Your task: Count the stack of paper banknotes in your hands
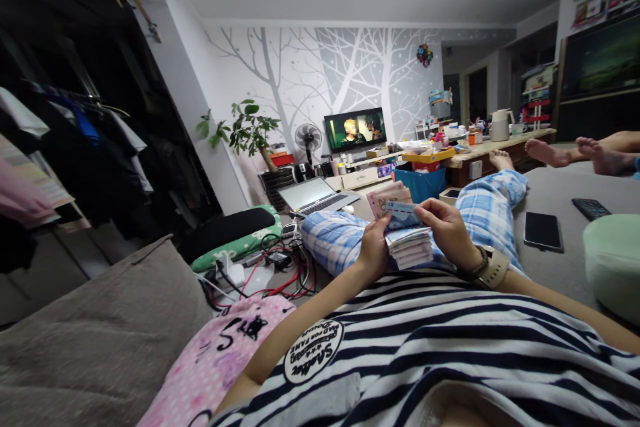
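From the head view, the person lies back on a grey bed (555,197), striped shirt (450,340) near and legs in blue checked trousers (480,210) stretched toward the far side of the room. Both hands meet over the lap around a stack of banknotes (409,243). The left hand (374,248) is closed on the left edge of the stack, fingers wrapped under it and thumb on top. The right hand (447,227) grips the right side of the stack, its fingers curled over the top note, which is lifted and fanned up at the far end together with a few pinkish notes. A wristband (493,268) sits on the right wrist.

Right of the legs, a dark phone (543,231) lies flat on the bed, and farther right a remote control (591,208). A pale green cushion (613,263) sits at the right edge. Another person's bare feet (575,152) rest at the far right.

To the left, a pink pillow (220,360) lies near, with a tangle of cables (280,273) beyond it. An open laptop (315,197) stands past the knees. Far across the room are a television (355,129), a fan (308,139) and a potted plant (245,130). A long bench (500,143) at the far right carries a white kettle (500,125).
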{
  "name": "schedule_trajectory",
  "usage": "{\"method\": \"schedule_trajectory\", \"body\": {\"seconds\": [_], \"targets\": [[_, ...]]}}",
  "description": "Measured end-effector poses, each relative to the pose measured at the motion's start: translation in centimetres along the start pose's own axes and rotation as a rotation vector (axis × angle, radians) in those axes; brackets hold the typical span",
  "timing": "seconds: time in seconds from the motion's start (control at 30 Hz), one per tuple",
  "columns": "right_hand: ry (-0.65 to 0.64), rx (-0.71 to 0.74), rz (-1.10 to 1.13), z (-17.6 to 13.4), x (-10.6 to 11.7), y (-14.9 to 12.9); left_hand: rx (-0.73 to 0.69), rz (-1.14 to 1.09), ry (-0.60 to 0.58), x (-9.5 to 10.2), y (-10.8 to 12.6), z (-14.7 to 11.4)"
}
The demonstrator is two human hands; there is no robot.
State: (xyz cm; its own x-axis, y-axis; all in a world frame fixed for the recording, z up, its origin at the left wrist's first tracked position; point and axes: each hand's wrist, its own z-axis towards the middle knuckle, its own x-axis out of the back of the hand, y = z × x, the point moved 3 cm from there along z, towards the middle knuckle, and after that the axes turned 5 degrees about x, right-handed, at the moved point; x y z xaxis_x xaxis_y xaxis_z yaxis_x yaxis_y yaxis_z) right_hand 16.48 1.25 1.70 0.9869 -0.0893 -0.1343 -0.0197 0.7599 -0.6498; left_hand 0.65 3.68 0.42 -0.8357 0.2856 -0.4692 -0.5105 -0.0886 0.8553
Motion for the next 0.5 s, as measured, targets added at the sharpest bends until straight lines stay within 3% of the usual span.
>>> {"method": "schedule_trajectory", "body": {"seconds": [0.5], "targets": [[0.034, -0.017, -0.016, -0.1, 0.2, 0.6, 0.001, -0.044, -0.024, 0.9, -1.0, 1.1]]}}
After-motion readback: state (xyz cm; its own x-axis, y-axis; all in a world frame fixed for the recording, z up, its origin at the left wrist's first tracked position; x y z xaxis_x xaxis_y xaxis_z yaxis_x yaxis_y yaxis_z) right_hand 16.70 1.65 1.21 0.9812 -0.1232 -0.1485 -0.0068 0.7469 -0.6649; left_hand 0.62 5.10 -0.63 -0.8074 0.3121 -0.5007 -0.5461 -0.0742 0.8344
